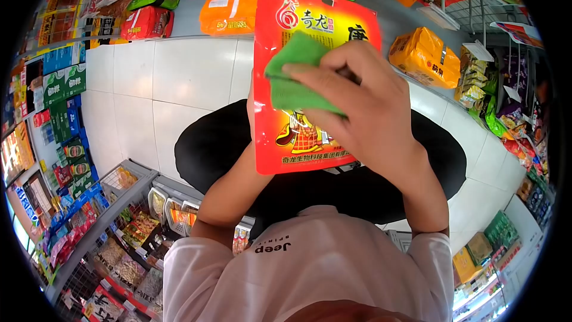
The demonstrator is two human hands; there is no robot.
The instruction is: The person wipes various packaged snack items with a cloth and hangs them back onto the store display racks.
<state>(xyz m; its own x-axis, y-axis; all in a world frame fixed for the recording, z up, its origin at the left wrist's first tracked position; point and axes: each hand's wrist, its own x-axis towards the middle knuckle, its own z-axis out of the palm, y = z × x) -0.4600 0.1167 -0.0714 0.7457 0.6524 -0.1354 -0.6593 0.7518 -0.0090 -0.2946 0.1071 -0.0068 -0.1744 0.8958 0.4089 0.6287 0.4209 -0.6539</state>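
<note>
A flat red and yellow food packet (268, 137), printed with large characters and a cartoon figure, is held up over my lap. My left hand (251, 113) supports it from behind at the left edge; most of that hand is hidden by the packet. Across the packet's front, my right hand (375, 107) pinches a folded green cloth (298, 92) and presses it on the printed face. The cloth covers the middle of the print.
Ahead is a grey shelf (190, 46) with orange packets (424, 59) and a red packet (147, 22). Hanging goods line the right side. A wire-sided rack (113, 197) of bagged food stands at lower left. White floor tiles (185, 71) surround my black-trousered legs (208, 137).
</note>
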